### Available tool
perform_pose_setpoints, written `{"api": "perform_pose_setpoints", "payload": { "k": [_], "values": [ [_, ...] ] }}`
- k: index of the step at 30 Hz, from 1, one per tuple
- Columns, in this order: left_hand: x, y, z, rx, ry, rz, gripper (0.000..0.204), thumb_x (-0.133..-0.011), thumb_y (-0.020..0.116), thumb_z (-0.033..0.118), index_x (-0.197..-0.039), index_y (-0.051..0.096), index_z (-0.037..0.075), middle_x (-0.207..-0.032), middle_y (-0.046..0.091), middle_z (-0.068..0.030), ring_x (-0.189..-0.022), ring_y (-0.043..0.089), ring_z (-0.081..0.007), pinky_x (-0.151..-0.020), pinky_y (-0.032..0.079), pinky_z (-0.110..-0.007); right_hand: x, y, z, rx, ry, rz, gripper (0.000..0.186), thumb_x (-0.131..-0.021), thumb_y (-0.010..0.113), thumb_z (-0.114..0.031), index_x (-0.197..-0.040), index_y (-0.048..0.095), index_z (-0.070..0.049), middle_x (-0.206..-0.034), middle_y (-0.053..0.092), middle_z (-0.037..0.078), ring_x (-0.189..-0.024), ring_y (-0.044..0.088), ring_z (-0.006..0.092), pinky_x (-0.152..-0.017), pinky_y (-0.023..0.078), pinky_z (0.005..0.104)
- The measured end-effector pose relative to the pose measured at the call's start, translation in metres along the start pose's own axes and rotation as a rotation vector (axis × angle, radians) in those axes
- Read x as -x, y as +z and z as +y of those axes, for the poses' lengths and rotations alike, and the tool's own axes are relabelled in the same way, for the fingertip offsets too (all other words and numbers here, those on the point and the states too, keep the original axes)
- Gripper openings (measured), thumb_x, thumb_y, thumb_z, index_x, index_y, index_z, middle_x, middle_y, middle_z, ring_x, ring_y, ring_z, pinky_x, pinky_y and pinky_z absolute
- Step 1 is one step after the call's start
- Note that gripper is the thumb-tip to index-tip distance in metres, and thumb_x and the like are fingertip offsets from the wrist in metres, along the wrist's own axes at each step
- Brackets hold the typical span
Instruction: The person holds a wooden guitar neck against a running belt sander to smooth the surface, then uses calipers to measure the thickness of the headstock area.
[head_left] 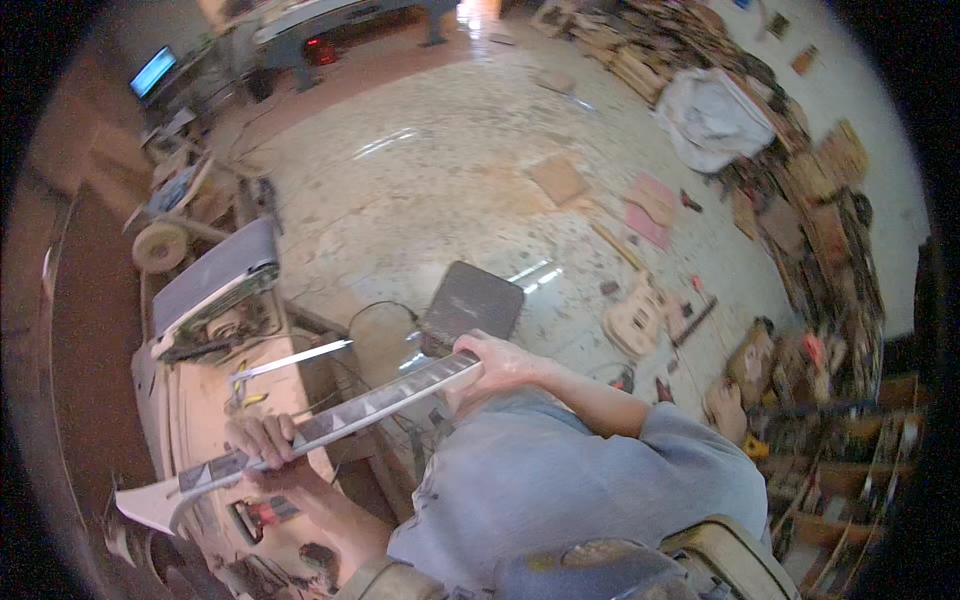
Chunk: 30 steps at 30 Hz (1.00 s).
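A guitar neck [375, 405] with a dark fingerboard and pale block and triangle inlays slants across in front of me, rising from lower left to upper right. Its pale headstock [150, 505] is at the lower left end, over the workbench. My left hand [268, 445] is closed around the neck near the headstock, fingers over the fingerboard. At the other end, my right hand [492, 362] grips the heel, part of which the hand hides. Just beyond the left hand, a metal caliper [292, 360] and yellow-handled pliers [243, 385] lie on the workbench.
The workbench [285, 390] runs along my left, with a grey padded-looking block [220, 280] and a red-and-black tool [265, 515]. Ahead stands a dark square stool [475, 300]. A pale guitar body [637, 318] lies on the floor; wood piles [800, 220] and a white bag [712, 118] line the right.
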<state>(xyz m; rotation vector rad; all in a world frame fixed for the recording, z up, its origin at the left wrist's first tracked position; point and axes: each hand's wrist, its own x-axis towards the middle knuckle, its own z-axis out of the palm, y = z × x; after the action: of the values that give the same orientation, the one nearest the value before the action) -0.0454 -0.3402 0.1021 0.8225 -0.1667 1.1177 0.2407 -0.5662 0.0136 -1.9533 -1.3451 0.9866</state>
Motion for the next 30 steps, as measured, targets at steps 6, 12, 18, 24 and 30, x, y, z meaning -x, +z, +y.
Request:
{"api": "perform_pose_setpoints", "payload": {
  "k": [6, 12, 18, 24, 30],
  "values": [
    [-0.014, 0.089, -0.129, 0.49, -0.361, -0.609, 0.065, -0.086, 0.064, 0.071, -0.098, 0.063, 0.008, -0.074, 0.063, -0.0045, -0.065, 0.057, -0.021, -0.073, 0.047, -0.038, 0.138, -0.016, 0.075, -0.1, 0.166, 0.045, 0.064, -0.075, 0.083, -0.04, -0.124, 0.063, -0.004, -0.107, 0.068, 0.016, -0.104, 0.064, 0.0275, -0.092, 0.051, 0.0401],
    [0.033, 0.147, -0.194, 0.39, -0.619, -0.266, 0.096, -0.071, 0.034, 0.1, -0.086, 0.057, 0.008, -0.07, 0.053, -0.0038, -0.066, 0.049, -0.0184, -0.074, 0.041, -0.037, 0.214, -0.025, 0.067, -0.516, 0.457, 0.006, 0.058, -0.079, 0.083, -0.035, -0.12, 0.065, 0.001, -0.086, 0.071, 0.005, -0.073, 0.065, 0.013, -0.069, 0.055, 0.0297],
    [0.017, 0.159, -0.22, 0.381, -0.677, -0.03, 0.097, -0.07, 0.031, 0.101, -0.084, 0.055, 0.008, -0.069, 0.05, -0.0034, -0.063, 0.046, -0.0188, -0.074, 0.04, -0.038, 0.227, -0.033, 0.1, -0.66, 0.478, 0.118, 0.064, -0.086, 0.079, -0.04, -0.131, 0.058, 0.0, -0.09, 0.068, 0.005, -0.079, 0.065, 0.0113, -0.07, 0.055, 0.0282],
    [-0.003, 0.166, -0.263, 0.228, -0.662, 0.107, 0.099, -0.071, 0.028, 0.101, -0.084, 0.055, 0.008, -0.068, 0.05, -0.0036, -0.062, 0.047, -0.0206, -0.072, 0.043, -0.043, 0.225, -0.076, 0.137, -0.834, 0.432, 0.184, 0.065, -0.092, 0.073, -0.041, -0.14, 0.053, -0.003, -0.113, 0.066, 0.008, -0.093, 0.065, 0.013, -0.081, 0.053, 0.0294],
    [-0.029, 0.178, -0.349, 0.047, -0.661, 0.225, 0.094, -0.075, 0.032, 0.098, -0.083, 0.056, 0.007, -0.068, 0.05, -0.0049, -0.06, 0.046, -0.022, -0.07, 0.04, -0.042, 0.217, -0.133, 0.25, -0.748, 0.306, 0.201, 0.069, -0.093, 0.072, -0.038, -0.149, 0.045, -0.01, -0.127, 0.063, 0.011, -0.105, 0.064, 0.0201, -0.094, 0.051, 0.0355]
  ]
}}
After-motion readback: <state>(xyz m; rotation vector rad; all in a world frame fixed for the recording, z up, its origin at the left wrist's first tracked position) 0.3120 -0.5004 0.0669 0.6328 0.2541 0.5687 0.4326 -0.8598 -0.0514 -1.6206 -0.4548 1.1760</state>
